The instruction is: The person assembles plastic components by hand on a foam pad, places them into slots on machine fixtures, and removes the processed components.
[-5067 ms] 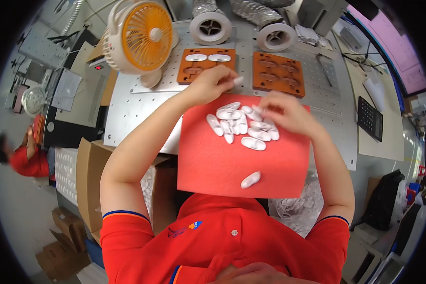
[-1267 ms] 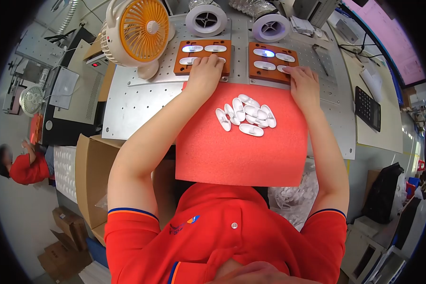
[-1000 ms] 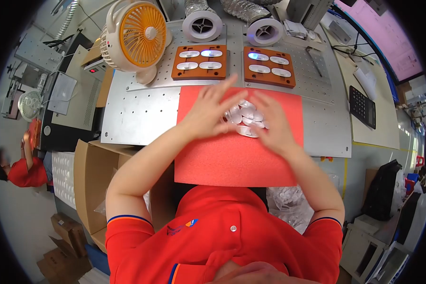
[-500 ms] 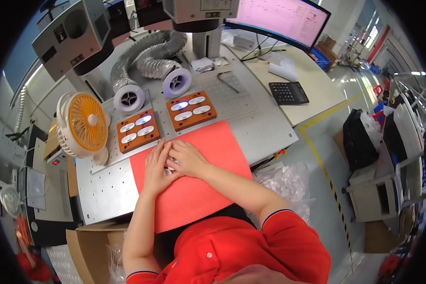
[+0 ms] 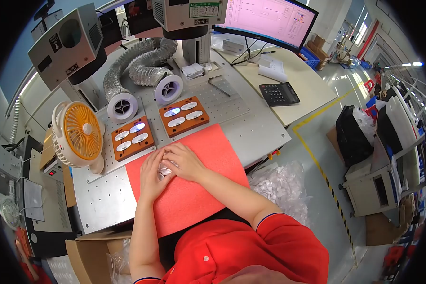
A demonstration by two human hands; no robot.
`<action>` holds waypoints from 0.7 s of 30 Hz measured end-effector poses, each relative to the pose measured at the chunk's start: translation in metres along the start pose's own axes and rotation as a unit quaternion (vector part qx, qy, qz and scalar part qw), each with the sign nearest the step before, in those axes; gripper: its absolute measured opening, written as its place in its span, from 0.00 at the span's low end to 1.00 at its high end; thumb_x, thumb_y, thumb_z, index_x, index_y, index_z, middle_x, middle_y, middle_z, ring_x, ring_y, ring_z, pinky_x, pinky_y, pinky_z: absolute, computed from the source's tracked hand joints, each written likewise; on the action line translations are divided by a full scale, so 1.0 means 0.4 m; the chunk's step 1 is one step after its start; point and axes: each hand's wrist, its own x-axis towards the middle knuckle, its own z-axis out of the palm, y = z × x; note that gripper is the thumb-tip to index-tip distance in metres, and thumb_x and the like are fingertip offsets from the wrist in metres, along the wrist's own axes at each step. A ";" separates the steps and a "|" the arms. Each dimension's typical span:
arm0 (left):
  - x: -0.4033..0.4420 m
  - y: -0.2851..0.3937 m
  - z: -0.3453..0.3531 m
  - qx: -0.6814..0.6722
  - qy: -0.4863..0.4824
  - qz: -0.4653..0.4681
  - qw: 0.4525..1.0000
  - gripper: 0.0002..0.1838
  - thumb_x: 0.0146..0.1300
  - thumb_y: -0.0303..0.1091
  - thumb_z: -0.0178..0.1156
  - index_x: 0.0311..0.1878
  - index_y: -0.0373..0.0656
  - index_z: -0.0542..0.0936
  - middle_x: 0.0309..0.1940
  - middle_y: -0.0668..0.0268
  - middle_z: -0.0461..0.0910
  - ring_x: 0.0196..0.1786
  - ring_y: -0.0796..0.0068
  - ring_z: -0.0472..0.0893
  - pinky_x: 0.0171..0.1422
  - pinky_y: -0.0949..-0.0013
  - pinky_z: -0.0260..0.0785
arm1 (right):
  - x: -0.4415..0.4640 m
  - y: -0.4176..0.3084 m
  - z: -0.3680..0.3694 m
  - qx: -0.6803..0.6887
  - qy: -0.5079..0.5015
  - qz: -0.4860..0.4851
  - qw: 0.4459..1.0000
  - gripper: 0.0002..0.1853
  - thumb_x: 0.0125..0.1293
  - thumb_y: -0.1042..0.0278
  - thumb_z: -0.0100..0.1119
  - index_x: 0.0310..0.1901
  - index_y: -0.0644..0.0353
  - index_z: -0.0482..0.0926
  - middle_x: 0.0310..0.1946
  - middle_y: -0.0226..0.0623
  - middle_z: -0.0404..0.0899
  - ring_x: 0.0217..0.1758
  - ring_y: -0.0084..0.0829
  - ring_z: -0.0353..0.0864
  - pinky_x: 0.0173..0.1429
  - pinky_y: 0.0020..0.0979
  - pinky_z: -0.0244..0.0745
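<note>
Both hands rest together on a red mat [image 5: 199, 201], cupped around a small heap of shiny silvery pieces [image 5: 165, 169]. My left hand [image 5: 152, 176] curves along the heap's left side, while my right hand [image 5: 183, 162] covers it from the right with bent fingers. The fingertips meet at the top, and most of the heap is hidden under the palms. Just beyond the hands, an orange-brown fixture block [image 5: 146, 144] holds several oval silvery pieces. A second fixture block [image 5: 164, 132] at its right carries similar ovals; one oval on each glows bluish-white.
An orange and white fan [image 5: 83, 130] stands left of the blocks. Two exhaust hoses [image 5: 144, 78] end behind them, under two laser heads [image 5: 68, 47]. A hex key [image 5: 219, 88], calculator [image 5: 279, 94] and monitor [image 5: 274, 19] lie farther right. A bag of silvery pieces [image 5: 279, 187] sits beside the table.
The view has shifted slightly. My hands stay cupped together on the mat, and a little more of the silvery heap shows between them.
</note>
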 end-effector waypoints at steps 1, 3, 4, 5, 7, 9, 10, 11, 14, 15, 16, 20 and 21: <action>0.000 0.000 0.000 0.003 -0.001 0.000 1.000 0.42 0.46 0.37 0.75 0.67 0.50 0.70 0.65 0.61 0.71 0.68 0.57 0.68 0.70 0.55 0.58 | 0.000 0.001 0.001 0.001 0.000 0.001 1.000 0.12 0.66 0.61 0.57 0.43 0.59 0.81 0.52 0.38 0.76 0.58 0.42 0.71 0.62 0.42 0.66; 0.002 0.002 -0.001 0.004 -0.003 -0.003 1.000 0.42 0.46 0.38 0.75 0.67 0.49 0.70 0.65 0.61 0.71 0.68 0.57 0.68 0.70 0.55 0.58 | -0.001 0.002 0.001 0.004 -0.003 0.006 1.000 0.12 0.67 0.60 0.57 0.43 0.59 0.81 0.52 0.38 0.75 0.58 0.42 0.70 0.62 0.42 0.66; 0.002 0.003 -0.002 0.004 -0.005 -0.006 1.000 0.41 0.47 0.38 0.74 0.67 0.49 0.70 0.65 0.61 0.71 0.68 0.57 0.68 0.71 0.54 0.58 | 0.000 0.001 0.000 0.006 -0.007 0.011 1.000 0.12 0.67 0.60 0.57 0.42 0.60 0.82 0.52 0.38 0.75 0.58 0.42 0.70 0.62 0.42 0.66; 0.002 0.004 -0.002 0.004 -0.006 -0.006 1.000 0.41 0.47 0.38 0.74 0.67 0.49 0.70 0.65 0.61 0.71 0.68 0.57 0.68 0.71 0.54 0.58 | 0.001 0.001 -0.001 0.007 -0.006 0.012 1.000 0.12 0.67 0.60 0.57 0.42 0.60 0.82 0.52 0.38 0.75 0.58 0.42 0.70 0.62 0.42 0.66; 0.001 0.005 -0.001 -0.006 0.001 -0.015 1.000 0.39 0.47 0.39 0.74 0.66 0.50 0.72 0.65 0.62 0.71 0.68 0.56 0.68 0.70 0.54 0.58 | 0.006 -0.006 -0.009 0.003 0.028 -0.008 1.000 0.09 0.65 0.63 0.59 0.41 0.59 0.82 0.50 0.37 0.77 0.55 0.41 0.72 0.60 0.41 0.68; -0.001 -0.001 -0.002 0.004 -0.008 -0.012 1.000 0.37 0.48 0.39 0.74 0.64 0.50 0.74 0.65 0.62 0.71 0.68 0.56 0.68 0.70 0.54 0.58 | 0.014 -0.025 -0.033 0.007 0.090 -0.032 0.995 0.07 0.62 0.68 0.61 0.40 0.58 0.82 0.48 0.37 0.78 0.52 0.40 0.73 0.56 0.39 0.70; -0.001 -0.004 -0.001 0.015 -0.016 -0.010 1.000 0.34 0.48 0.39 0.74 0.62 0.50 0.76 0.65 0.62 0.72 0.68 0.56 0.69 0.70 0.54 0.58 | 0.016 -0.037 -0.048 0.011 0.151 -0.059 0.987 0.06 0.60 0.72 0.63 0.40 0.57 0.83 0.47 0.37 0.79 0.49 0.39 0.75 0.52 0.36 0.72; -0.003 -0.005 0.001 0.015 -0.018 -0.009 1.000 0.34 0.48 0.39 0.74 0.62 0.50 0.76 0.65 0.62 0.72 0.68 0.56 0.69 0.70 0.54 0.58 | 0.011 -0.042 -0.056 0.011 0.152 -0.059 0.987 0.06 0.60 0.72 0.63 0.40 0.57 0.83 0.47 0.37 0.79 0.49 0.39 0.75 0.52 0.36 0.72; 0.003 -0.012 0.002 0.015 -0.013 -0.003 1.000 0.30 0.49 0.40 0.73 0.58 0.51 0.79 0.65 0.63 0.72 0.68 0.56 0.69 0.70 0.54 0.58 | -0.008 -0.082 -0.083 0.025 0.221 -0.075 0.972 0.10 0.56 0.77 0.64 0.40 0.54 0.83 0.45 0.33 0.79 0.45 0.36 0.76 0.47 0.33 0.73; 0.005 -0.012 0.000 0.015 -0.013 0.006 1.000 0.29 0.49 0.40 0.73 0.57 0.51 0.80 0.65 0.63 0.72 0.68 0.56 0.69 0.70 0.54 0.58 | -0.007 -0.130 -0.107 0.031 0.240 -0.124 0.962 0.12 0.54 0.78 0.64 0.40 0.52 0.83 0.44 0.31 0.80 0.44 0.35 0.76 0.46 0.33 0.73; 0.000 -0.012 -0.002 0.017 -0.014 0.010 1.000 0.28 0.50 0.40 0.73 0.57 0.51 0.80 0.65 0.63 0.72 0.68 0.56 0.69 0.70 0.54 0.58 | -0.005 -0.184 -0.136 0.041 0.257 -0.170 0.950 0.14 0.52 0.79 0.65 0.40 0.50 0.83 0.43 0.29 0.80 0.43 0.34 0.76 0.45 0.33 0.73; 0.007 0.003 -0.010 0.005 -0.001 0.017 1.000 0.26 0.51 0.41 0.72 0.55 0.50 0.81 0.64 0.62 0.73 0.67 0.55 0.69 0.70 0.55 0.60 | 0.027 -0.421 -0.355 0.025 0.094 -0.278 0.956 0.11 0.57 0.69 0.64 0.40 0.40 0.83 0.43 0.20 0.79 0.42 0.29 0.75 0.49 0.32 0.69; 0.004 -0.012 -0.003 0.008 -0.008 0.013 1.000 0.26 0.51 0.42 0.72 0.55 0.49 0.81 0.63 0.62 0.73 0.67 0.55 0.69 0.70 0.55 0.60 | 0.022 -0.466 -0.382 0.041 0.093 -0.271 0.957 0.08 0.58 0.65 0.64 0.40 0.39 0.82 0.42 0.18 0.79 0.41 0.28 0.74 0.49 0.31 0.68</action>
